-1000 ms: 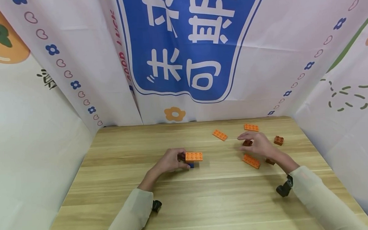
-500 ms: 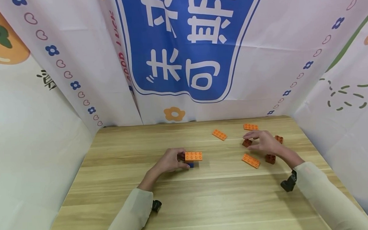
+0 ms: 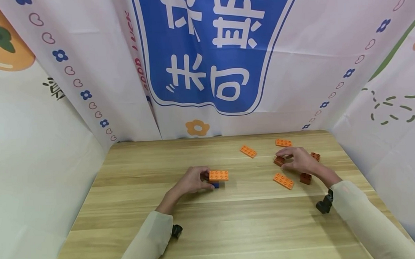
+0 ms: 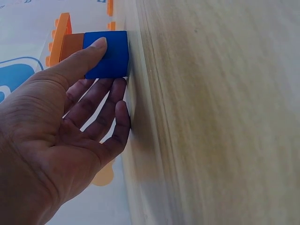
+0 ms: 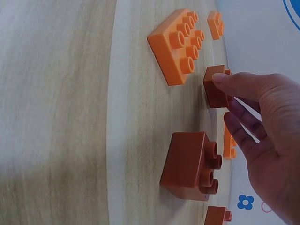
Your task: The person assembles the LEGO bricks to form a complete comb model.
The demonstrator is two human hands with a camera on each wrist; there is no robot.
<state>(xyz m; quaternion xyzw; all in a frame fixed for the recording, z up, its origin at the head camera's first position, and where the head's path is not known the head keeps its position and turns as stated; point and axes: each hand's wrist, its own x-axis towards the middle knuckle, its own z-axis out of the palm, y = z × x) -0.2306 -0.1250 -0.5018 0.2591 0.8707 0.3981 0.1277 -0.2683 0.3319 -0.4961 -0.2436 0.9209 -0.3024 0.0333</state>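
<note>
One stack is held at the near side by the left hand (image 3: 193, 180): its blue brick (image 4: 110, 56) is pinched, a brown brick (image 4: 71, 44) and overhanging orange plate (image 3: 218, 175) above. It could be tipped if that overhang is pressed. Level with it, a loose orange plate (image 3: 283, 181) and brown block (image 3: 305, 178) could be knocked by the right hand (image 3: 299, 160), where a small brown brick (image 5: 216, 97) is pinched. Beyond, another brown block (image 3: 315, 156) is partly blocked by that hand; two far orange plates (image 3: 248, 151) are left unobstructed.

The tabletop (image 3: 252, 227) is pale, stripy wood. Behind it hangs a white cloth (image 3: 295, 77) with a big blue patch (image 3: 157, 66) and white writing (image 3: 226, 92). An orange flower (image 3: 198, 128) is printed below the patch.
</note>
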